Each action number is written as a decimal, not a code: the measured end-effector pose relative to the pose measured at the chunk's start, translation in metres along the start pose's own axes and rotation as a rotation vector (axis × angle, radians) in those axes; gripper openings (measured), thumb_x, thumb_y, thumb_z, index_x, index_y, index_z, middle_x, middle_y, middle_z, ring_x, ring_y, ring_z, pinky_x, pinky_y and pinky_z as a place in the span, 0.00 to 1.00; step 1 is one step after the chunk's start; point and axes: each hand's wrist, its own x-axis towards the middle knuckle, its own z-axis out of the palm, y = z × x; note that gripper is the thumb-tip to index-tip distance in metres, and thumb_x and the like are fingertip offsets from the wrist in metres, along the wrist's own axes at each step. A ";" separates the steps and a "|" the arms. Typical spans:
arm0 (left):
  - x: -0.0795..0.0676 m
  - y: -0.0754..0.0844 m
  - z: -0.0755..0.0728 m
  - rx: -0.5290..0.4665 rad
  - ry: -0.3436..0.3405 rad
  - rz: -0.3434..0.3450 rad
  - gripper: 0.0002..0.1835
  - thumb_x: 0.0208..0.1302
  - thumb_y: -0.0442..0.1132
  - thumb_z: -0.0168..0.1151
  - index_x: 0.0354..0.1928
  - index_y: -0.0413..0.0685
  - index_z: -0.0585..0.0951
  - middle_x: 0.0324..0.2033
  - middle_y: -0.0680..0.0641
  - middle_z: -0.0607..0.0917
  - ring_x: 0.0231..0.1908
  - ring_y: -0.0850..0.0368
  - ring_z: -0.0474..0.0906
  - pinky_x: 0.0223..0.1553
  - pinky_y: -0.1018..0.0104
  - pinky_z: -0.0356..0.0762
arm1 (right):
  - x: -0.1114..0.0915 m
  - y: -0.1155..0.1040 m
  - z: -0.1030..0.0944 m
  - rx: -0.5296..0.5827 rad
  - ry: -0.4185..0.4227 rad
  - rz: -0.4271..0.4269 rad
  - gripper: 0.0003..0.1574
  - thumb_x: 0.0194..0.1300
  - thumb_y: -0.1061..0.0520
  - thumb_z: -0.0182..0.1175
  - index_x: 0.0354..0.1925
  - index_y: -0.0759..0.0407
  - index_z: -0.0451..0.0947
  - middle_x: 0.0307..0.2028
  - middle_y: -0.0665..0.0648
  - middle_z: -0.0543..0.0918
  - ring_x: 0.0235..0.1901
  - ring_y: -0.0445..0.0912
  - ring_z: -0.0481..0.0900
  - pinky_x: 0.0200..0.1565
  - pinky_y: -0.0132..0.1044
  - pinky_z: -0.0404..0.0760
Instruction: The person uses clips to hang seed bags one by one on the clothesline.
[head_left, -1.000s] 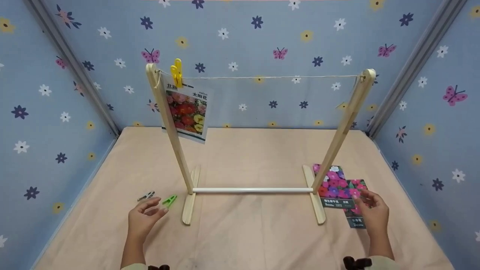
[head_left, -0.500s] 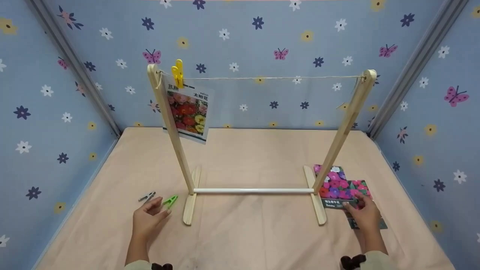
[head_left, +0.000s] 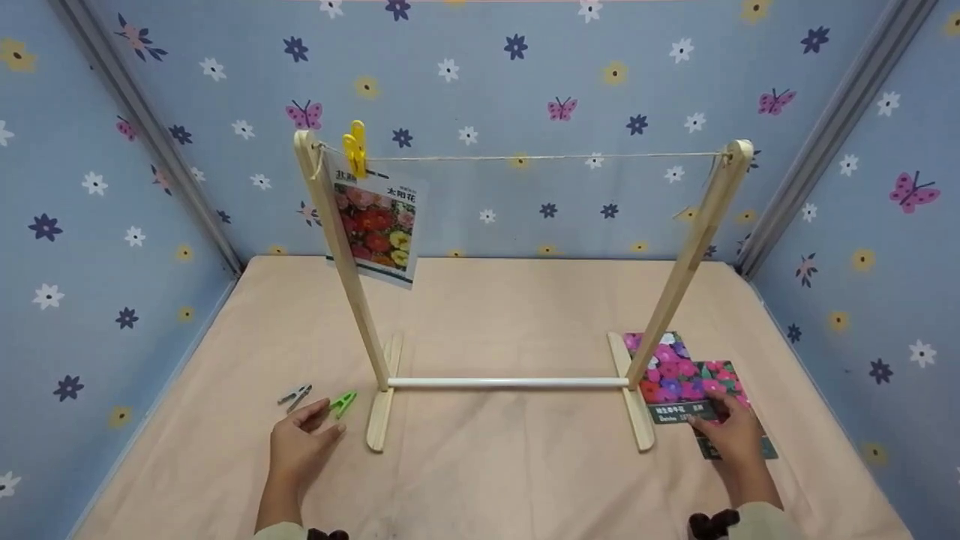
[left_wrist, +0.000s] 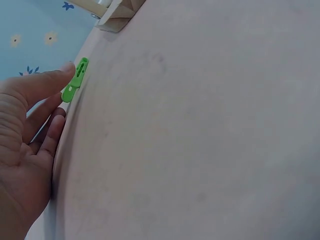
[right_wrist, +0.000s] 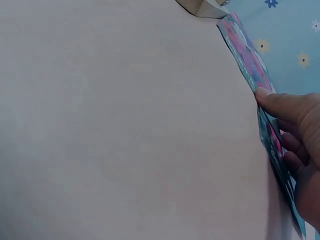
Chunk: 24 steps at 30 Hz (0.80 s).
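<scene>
My left hand [head_left: 298, 442] is beside a green clothespin [head_left: 343, 403], thumb and forefinger apart and the other fingers loosely bent. In the left wrist view the thumb tip overlaps the edge of that clothespin [left_wrist: 76, 81]; whether it touches cannot be told. A grey clothespin [head_left: 297, 396] lies just beyond. My right hand [head_left: 731, 435] pinches the lower edge of a seed packet with pink and purple flowers [head_left: 667, 375]. Under the hand lies a second flower packet [head_left: 721, 371], partly covered. In the right wrist view my thumb presses the upper packet's edge [right_wrist: 245, 55].
A wooden stand with two posts [head_left: 690, 262] and a white crossbar [head_left: 506, 382] stands in the middle. String [head_left: 525, 157] runs between the post tops. A yellow clothespin [head_left: 355, 150] holds another seed packet [head_left: 379, 229] on it at the left. Patterned walls enclose the peach cloth [head_left: 510, 480].
My right hand has moved left from the lower packet to the upper one, which has shifted slightly towards me. My left hand has edged right, closer to the green clothespin.
</scene>
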 end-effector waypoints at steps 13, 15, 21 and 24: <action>0.000 0.001 0.002 0.084 0.014 0.007 0.34 0.54 0.33 0.73 0.65 0.41 0.73 0.62 0.39 0.75 0.62 0.43 0.70 0.62 0.55 0.71 | 0.006 0.001 -0.002 -0.092 -0.039 -0.016 0.53 0.58 0.51 0.71 0.69 0.74 0.57 0.60 0.76 0.64 0.61 0.68 0.63 0.64 0.62 0.63; 0.000 0.001 0.003 0.105 0.022 0.016 0.33 0.55 0.33 0.72 0.64 0.40 0.74 0.62 0.38 0.75 0.62 0.43 0.71 0.61 0.54 0.71 | 0.006 0.001 -0.001 -0.108 -0.029 -0.042 0.51 0.58 0.53 0.71 0.68 0.75 0.59 0.59 0.76 0.64 0.60 0.68 0.64 0.63 0.62 0.65; 0.002 0.002 0.006 0.126 0.030 0.014 0.30 0.58 0.34 0.70 0.63 0.39 0.74 0.62 0.38 0.74 0.62 0.43 0.70 0.62 0.54 0.71 | 0.008 -0.001 -0.001 -0.129 -0.046 -0.017 0.51 0.58 0.54 0.71 0.68 0.77 0.58 0.59 0.78 0.66 0.60 0.69 0.64 0.62 0.62 0.66; 0.002 0.001 0.006 0.124 0.030 0.016 0.29 0.60 0.34 0.69 0.63 0.39 0.74 0.62 0.38 0.74 0.63 0.43 0.69 0.62 0.53 0.71 | 0.009 -0.003 -0.003 -0.113 -0.070 0.041 0.56 0.57 0.52 0.73 0.70 0.76 0.54 0.64 0.79 0.62 0.64 0.71 0.61 0.63 0.62 0.63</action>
